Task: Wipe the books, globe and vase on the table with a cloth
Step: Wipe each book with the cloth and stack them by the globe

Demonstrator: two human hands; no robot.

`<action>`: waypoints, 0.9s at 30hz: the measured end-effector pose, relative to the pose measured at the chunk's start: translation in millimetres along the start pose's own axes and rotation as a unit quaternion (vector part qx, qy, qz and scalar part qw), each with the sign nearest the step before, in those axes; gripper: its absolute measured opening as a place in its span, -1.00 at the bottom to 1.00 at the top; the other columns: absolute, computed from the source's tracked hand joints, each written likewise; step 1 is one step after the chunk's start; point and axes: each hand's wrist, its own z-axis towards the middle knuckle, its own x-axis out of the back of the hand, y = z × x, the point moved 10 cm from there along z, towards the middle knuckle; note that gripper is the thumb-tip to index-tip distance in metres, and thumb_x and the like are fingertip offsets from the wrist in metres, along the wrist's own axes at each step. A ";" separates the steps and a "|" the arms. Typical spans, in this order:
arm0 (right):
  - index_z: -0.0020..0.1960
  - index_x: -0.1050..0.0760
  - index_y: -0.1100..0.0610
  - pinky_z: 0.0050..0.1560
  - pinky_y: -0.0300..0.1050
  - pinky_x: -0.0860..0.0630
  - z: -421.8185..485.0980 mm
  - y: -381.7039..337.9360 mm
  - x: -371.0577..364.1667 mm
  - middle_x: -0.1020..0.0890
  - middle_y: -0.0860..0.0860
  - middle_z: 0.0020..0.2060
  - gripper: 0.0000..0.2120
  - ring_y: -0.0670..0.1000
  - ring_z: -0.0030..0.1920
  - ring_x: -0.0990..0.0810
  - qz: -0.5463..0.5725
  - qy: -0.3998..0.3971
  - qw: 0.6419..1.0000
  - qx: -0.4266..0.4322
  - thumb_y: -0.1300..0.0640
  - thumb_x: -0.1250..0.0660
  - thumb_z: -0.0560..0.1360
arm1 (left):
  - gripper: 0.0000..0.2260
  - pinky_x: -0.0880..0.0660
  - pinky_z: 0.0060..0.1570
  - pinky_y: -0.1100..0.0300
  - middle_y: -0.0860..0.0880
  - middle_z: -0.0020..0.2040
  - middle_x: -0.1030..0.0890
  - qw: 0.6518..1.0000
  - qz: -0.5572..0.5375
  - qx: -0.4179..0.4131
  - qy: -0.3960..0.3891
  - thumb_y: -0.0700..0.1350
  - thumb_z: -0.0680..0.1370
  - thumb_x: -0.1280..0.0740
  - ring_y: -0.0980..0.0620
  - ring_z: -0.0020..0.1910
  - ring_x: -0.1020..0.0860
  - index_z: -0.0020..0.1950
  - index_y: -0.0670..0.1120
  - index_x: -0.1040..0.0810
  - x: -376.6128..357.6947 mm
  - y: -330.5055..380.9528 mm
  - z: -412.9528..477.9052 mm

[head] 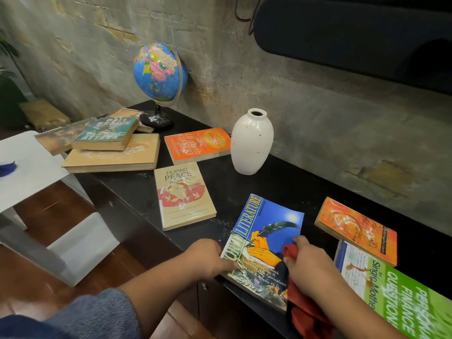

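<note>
My left hand (212, 256) grips the World Literature book (266, 231) steady while my right hand (310, 267), clutching the red cloth (307, 314), should sweep flat

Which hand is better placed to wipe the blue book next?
The right hand: it grips the red cloth and sits on the cover of the blue book. The left hand has no cloth and holds the book's spine edge, likely steadying it.
</note>
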 end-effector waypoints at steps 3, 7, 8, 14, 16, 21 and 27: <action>0.44 -0.19 0.02 -0.08 -0.07 -0.54 4.0 11.2 5.2 -0.58 0.08 0.04 -0.52 0.10 -0.06 -0.58 0.067 0.011 0.997 -0.023 0.01 -0.24 0.58 | -0.82 -0.61 -0.30 0.20 -0.20 -0.11 -0.61 0.961 -0.261 0.018 -0.087 -0.13 0.57 -0.32 0.02 -0.37 -0.62 0.06 -0.19 -0.41 -28.0 1.1 -8.0; 0.49 -0.17 -0.17 -0.15 -0.09 -0.54 13.8 26.0 12.1 -0.58 0.06 -0.08 -0.54 0.06 -0.22 -0.58 0.170 -0.006 0.985 -0.041 0.05 -0.14 0.62 | -0.87 -0.55 -0.40 0.29 -0.20 -0.08 -0.63 0.915 -0.398 -0.008 -0.068 -0.24 0.59 -0.26 0.03 -0.39 -0.65 0.11 -0.22 -0.39 -22.5 -2.7 -19.7; 0.45 -0.25 -0.20 -0.07 -0.05 -0.57 13.2 28.2 15.1 -0.58 0.06 -0.02 -0.58 0.09 -0.18 -0.59 0.224 -0.007 0.973 -0.046 0.07 -0.13 0.63 | -0.84 -0.56 -0.37 0.28 -0.18 -0.11 -0.65 0.909 -0.411 -0.026 -0.061 -0.24 0.58 -0.27 0.01 -0.37 -0.65 0.14 -0.23 -0.40 -16.1 -3.4 -23.4; -0.01 -0.62 -0.01 0.15 0.17 -0.55 -5.1 16.0 5.8 -0.68 0.13 0.00 -0.68 0.21 -0.03 -0.66 0.448 -0.081 0.886 -0.090 -0.19 -0.20 0.56 | -0.76 -0.57 -0.32 0.30 -0.22 -0.08 -0.67 0.864 -0.491 -0.097 -0.051 -0.19 0.55 -0.27 0.02 -0.31 -0.64 0.18 -0.23 -0.46 24.6 -6.8 -51.8; 0.02 -0.67 0.11 0.11 0.11 -0.58 -14.6 -11.5 -10.6 -0.69 0.19 -0.02 -0.40 0.23 0.00 -0.67 0.516 -0.174 0.834 -0.090 -0.36 -0.17 0.42 | -0.73 -0.56 -0.34 0.31 -0.16 -0.14 -0.67 0.841 -0.530 -0.104 -0.044 -0.16 0.50 -0.28 0.04 -0.34 -0.62 0.17 -0.22 -0.50 39.2 -8.4 -59.4; 0.13 -0.64 0.14 -0.22 -0.07 -0.65 -23.7 -108.8 -14.8 -0.68 0.19 0.03 -0.64 0.14 -0.12 -0.70 0.658 -0.289 0.695 0.006 -0.03 -0.22 0.51 | -0.73 -0.55 -0.37 0.32 -0.19 -0.13 -0.66 0.824 -0.557 -0.106 -0.007 -0.17 0.51 -0.27 0.04 -0.36 -0.60 0.16 -0.24 -0.52 78.8 -28.9 -58.0; 0.22 -0.56 0.18 -0.13 -0.03 -0.63 23.9 -168.8 -14.3 -0.65 0.24 0.10 -0.66 0.15 -0.12 -0.67 0.674 -0.244 0.697 -0.009 0.20 -0.30 0.46 | -0.84 -0.55 -0.42 0.29 -0.25 -0.21 -0.64 0.861 -0.497 -0.089 -0.063 -0.10 0.47 -0.42 -0.01 -0.39 -0.60 -0.05 -0.17 -0.58 138.7 -69.9 -19.4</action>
